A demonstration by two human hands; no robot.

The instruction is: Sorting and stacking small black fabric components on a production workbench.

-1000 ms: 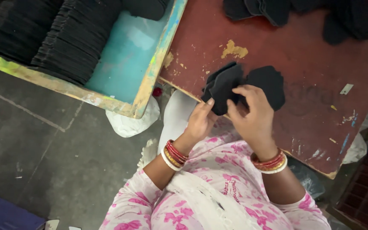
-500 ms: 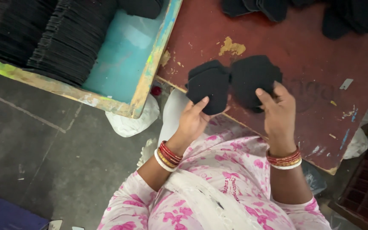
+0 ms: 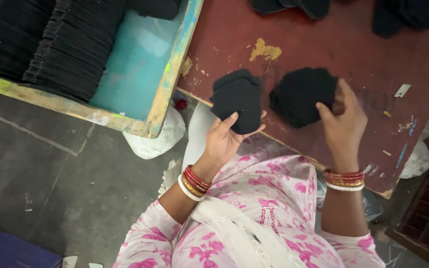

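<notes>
My left hand (image 3: 226, 140) holds a small stack of flat black fabric pieces (image 3: 238, 99) at the near edge of the worn red table (image 3: 294, 44), thumb on top. My right hand (image 3: 342, 124) rests on a second pile of black fabric pieces (image 3: 301, 94) lying on the table, fingers gripping its right side. The two piles are a short gap apart. Both wrists wear red and gold bangles, and my pink floral sleeves fill the bottom of the view.
A turquoise wooden tray (image 3: 140, 64) at the left holds rows of stacked black pieces (image 3: 70, 44). More black fabric heaps (image 3: 403, 15) lie at the table's far edge. White bags (image 3: 152, 141) sit on the grey floor below. A dark crate (image 3: 428, 218) stands at right.
The single bundle held in both hands has been split: my left hand took one stack to the left, and my right hand moved right with the other pile onto the table.
</notes>
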